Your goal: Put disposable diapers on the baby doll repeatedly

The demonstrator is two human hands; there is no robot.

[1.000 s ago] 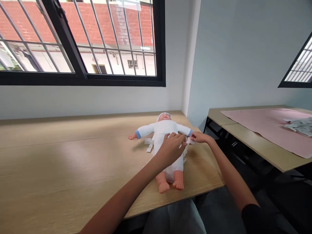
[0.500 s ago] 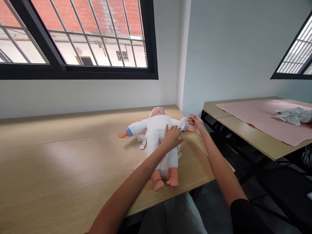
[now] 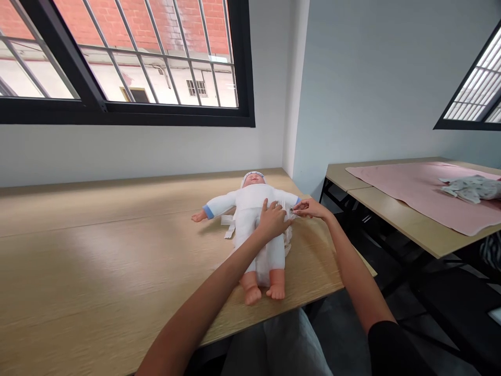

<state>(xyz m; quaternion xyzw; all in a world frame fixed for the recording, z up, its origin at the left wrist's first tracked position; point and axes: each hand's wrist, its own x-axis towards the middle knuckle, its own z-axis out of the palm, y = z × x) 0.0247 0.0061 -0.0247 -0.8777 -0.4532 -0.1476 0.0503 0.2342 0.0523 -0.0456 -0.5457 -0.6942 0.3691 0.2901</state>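
A baby doll [image 3: 246, 201] in a white suit with blue cuffs lies on its back on a wooden table, feet toward me, arms spread. A thin white garment [image 3: 263, 266] is under its body and between its legs, with white straps [image 3: 228, 225] out at the left. My left hand [image 3: 273, 220] rests on the doll's hip, fingers spread. At the doll's right-side cuff, my right hand [image 3: 307, 209] is pinched at the edge of the white material, just beside the left fingertips. What exactly sits between its fingers is too small to tell.
The wooden table [image 3: 117, 261] ends just beyond the doll's feet. To the right, across a gap, another table [image 3: 422, 235] bears a pink mat [image 3: 422, 193] and a crumpled patterned cloth [image 3: 472, 188]. A black chair [image 3: 450, 292] stands below it.
My right hand has moved down and left, from above the doll's cuff to beside my left hand, bringing the white material down. The left hand has hardly moved.
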